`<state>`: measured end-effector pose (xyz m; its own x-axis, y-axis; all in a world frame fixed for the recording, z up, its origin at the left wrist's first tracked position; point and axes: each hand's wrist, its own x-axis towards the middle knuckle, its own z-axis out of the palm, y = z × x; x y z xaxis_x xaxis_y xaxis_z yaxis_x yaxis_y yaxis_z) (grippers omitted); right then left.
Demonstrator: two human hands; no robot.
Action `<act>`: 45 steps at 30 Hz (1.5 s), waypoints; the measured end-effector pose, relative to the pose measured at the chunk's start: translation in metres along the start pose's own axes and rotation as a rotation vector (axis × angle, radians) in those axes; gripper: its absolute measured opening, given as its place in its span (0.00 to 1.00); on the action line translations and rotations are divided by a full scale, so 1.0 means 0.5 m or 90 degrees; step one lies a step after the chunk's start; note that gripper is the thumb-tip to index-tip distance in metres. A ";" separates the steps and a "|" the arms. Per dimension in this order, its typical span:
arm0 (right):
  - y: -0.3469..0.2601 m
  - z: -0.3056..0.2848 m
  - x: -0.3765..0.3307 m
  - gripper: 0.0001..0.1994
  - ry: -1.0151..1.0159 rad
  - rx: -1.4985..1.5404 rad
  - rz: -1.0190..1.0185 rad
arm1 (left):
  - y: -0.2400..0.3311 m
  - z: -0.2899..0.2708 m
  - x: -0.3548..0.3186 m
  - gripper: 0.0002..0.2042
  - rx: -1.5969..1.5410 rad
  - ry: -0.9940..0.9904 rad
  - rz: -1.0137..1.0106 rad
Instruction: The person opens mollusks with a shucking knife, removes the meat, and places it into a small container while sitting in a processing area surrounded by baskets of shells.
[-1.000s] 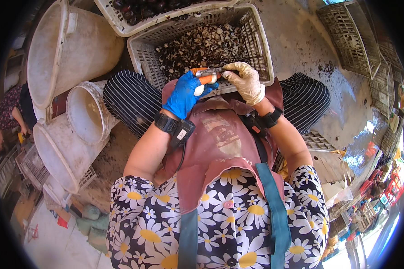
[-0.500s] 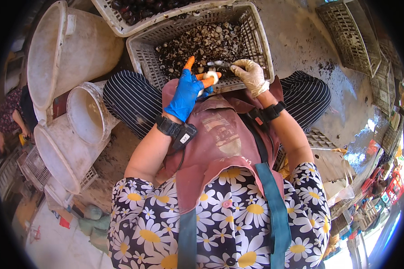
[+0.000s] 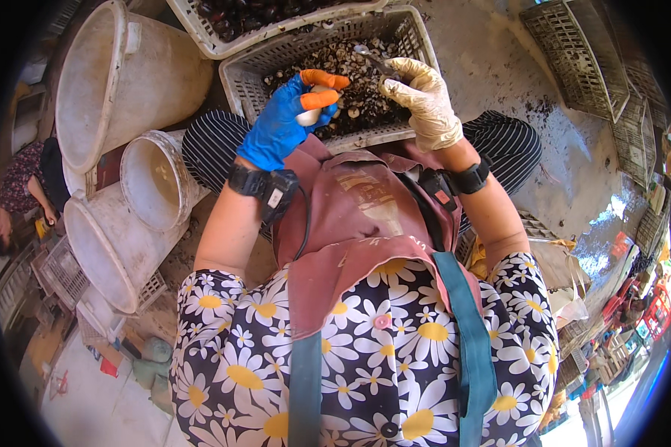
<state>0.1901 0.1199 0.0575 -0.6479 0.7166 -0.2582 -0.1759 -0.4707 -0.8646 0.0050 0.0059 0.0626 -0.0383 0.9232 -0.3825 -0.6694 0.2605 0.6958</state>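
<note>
My left hand (image 3: 279,123), in a blue glove with orange covers on the thumb and a finger, is closed around a pale, smooth, rounded piece (image 3: 308,117). What kind of piece it is I cannot tell. My right hand (image 3: 426,100), in a whitish glove, grips a small knife (image 3: 375,59); its thin blade points up and left, and its handle is mostly hidden by the fingers. Both hands hover apart over the near side of a white plastic crate (image 3: 434,61). Dark and cream-coloured scraps (image 3: 334,59) lie in that crate.
Beyond it, another crate (image 3: 224,51) holds dark, reddish-brown, rounded things. White buckets (image 3: 168,74) lie or lean at the left, near another person (image 3: 28,182). Stacked dirty crates (image 3: 566,59) stand at the right on wet floor (image 3: 492,74).
Both hands have drawn apart and risen in the picture, the left going left with the pale piece. The knife has swung up, away from the piece.
</note>
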 end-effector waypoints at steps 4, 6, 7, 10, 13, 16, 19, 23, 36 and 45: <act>-0.050 0.005 -0.001 0.11 0.010 0.020 -0.022 | 0.101 0.115 -0.064 0.05 0.300 -0.339 0.201; -0.051 -0.010 0.002 0.10 0.020 0.008 -0.033 | 0.130 0.184 -0.086 0.08 0.357 -0.544 0.254; -0.055 -0.005 0.004 0.10 0.008 0.015 -0.024 | 0.148 0.213 -0.109 0.10 0.370 -0.622 0.293; -0.059 -0.004 0.010 0.09 0.008 0.019 -0.026 | 0.216 0.274 -0.130 0.15 0.647 -0.866 0.032; -0.070 0.003 0.009 0.09 0.026 0.016 -0.017 | 0.185 0.269 -0.140 0.10 0.582 -0.914 0.133; -0.073 0.000 0.016 0.10 0.027 0.016 -0.004 | 0.194 0.275 -0.129 0.10 0.585 -0.862 0.138; -0.077 -0.012 0.025 0.10 0.026 0.012 -0.010 | 0.202 0.283 -0.124 0.14 0.655 -0.857 0.237; -0.094 -0.019 0.042 0.10 0.033 0.043 0.006 | 0.227 0.283 -0.117 0.16 0.829 -0.731 0.387; -0.129 0.028 0.130 0.10 -0.051 -0.127 -0.074 | 0.207 0.248 -0.058 0.09 0.768 -0.546 0.212; -0.062 0.023 0.139 0.13 -0.051 -0.070 -0.078 | 0.105 0.144 -0.020 0.13 0.316 -0.184 -0.066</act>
<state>0.1418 0.1783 0.0712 -0.6848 0.7194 -0.1164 -0.1777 -0.3197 -0.9307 0.0236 0.0305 0.1466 0.2601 0.9073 -0.3304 -0.2285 0.3903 0.8919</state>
